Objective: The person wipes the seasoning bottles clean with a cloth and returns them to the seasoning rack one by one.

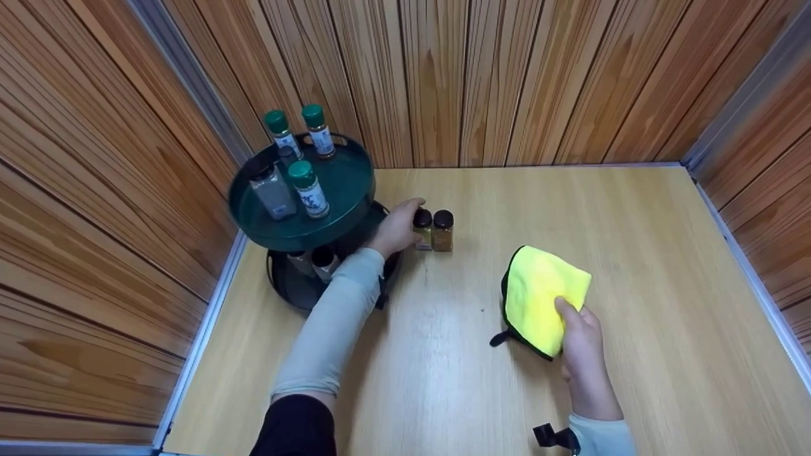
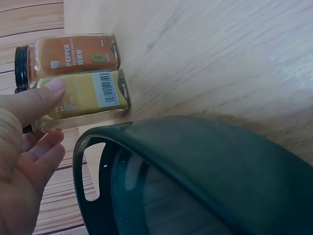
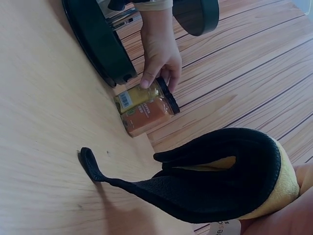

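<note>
My left hand is beside two square glass spice jars with black caps, near the lower tier of the rack. Its thumb lies against the yellow spice jar, while its other fingers show loosely spread, apart from the glass. Touching that jar's far side is the orange-brown pepper jar; both stand upright. With thumb in front, my right hand grips a folded bright-yellow cloth. The cloth has a black underside and a black hanging loop, held over the table.
A dark green two-tier round rack stands at left. Its upper tray bears green-capped bottles and a dark-capped jar; more jars are below, partly behind my left arm. Wood-panelled walls enclose the light wooden table.
</note>
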`<state>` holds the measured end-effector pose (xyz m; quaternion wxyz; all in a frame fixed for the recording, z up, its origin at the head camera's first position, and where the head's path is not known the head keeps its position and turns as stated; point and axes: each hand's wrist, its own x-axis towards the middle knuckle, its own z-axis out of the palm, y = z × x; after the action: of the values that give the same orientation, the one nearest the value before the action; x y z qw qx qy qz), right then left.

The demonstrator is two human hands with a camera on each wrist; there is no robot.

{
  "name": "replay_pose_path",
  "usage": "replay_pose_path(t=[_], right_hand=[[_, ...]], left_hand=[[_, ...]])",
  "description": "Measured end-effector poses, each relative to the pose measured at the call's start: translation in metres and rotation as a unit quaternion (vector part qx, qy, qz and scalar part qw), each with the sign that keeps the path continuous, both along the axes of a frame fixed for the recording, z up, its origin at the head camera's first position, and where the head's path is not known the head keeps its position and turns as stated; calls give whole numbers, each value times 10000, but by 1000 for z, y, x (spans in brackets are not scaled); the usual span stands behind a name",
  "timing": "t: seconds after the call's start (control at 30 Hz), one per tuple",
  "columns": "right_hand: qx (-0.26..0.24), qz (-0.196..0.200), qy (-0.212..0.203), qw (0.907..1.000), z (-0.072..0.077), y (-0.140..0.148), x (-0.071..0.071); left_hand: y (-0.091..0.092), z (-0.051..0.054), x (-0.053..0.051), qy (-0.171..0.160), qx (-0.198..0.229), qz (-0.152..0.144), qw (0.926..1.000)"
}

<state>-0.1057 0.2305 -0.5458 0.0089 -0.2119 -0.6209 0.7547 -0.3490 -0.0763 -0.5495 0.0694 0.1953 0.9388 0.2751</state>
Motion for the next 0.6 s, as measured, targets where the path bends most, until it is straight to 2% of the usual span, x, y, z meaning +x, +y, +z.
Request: replay_pose_path(t=[0.2,0.37,0.6], right_hand=[[38,23,45,10000,0,0,0],[67,-22,25,10000,-1,0,1],[107,26,41,9999,-1,-1,1]], left_hand=[[-2,-5,-4,14,-149,69,9999],[0,-5,-5,55,-88,98,9999],[5,-2,3,178,-89,311,9993]])
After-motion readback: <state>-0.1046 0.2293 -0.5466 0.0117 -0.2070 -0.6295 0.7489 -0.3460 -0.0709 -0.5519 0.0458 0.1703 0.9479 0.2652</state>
